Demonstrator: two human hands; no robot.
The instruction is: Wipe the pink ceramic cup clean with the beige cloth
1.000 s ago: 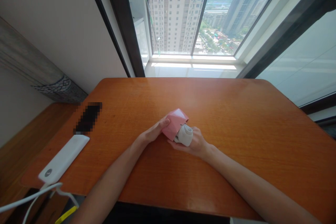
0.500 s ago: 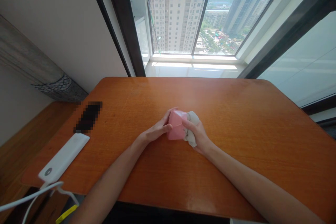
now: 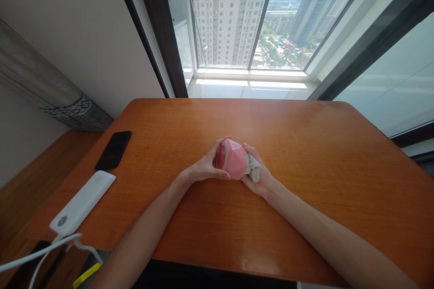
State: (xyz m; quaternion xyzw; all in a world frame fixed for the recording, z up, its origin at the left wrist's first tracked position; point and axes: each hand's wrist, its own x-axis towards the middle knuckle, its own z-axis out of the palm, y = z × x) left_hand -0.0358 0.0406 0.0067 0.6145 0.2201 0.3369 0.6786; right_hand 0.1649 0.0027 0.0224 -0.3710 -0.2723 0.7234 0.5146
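Observation:
A pink sock [image 3: 233, 160] is balled up around a white sock [image 3: 252, 171] at the middle of the orange wooden table [image 3: 305, 144]. My left hand [image 3: 203, 168] cups the left side of the pink bundle with its fingers curled round it. My right hand [image 3: 258, 172] grips the right side, where the crumpled white fabric sticks out between the fingers. Both hands rest low on the tabletop with the bundle between them.
A black phone [image 3: 113, 149] lies at the table's left side. Below it sits a white power bank [image 3: 82, 202] with a white cable [image 3: 37, 254] running off the front left corner. A large window [image 3: 257, 22] stands beyond the far edge.
The pink sock has been pulled over the white one and rounded into a tighter ball. My hands have closed in around it; the white sock shows less than before.

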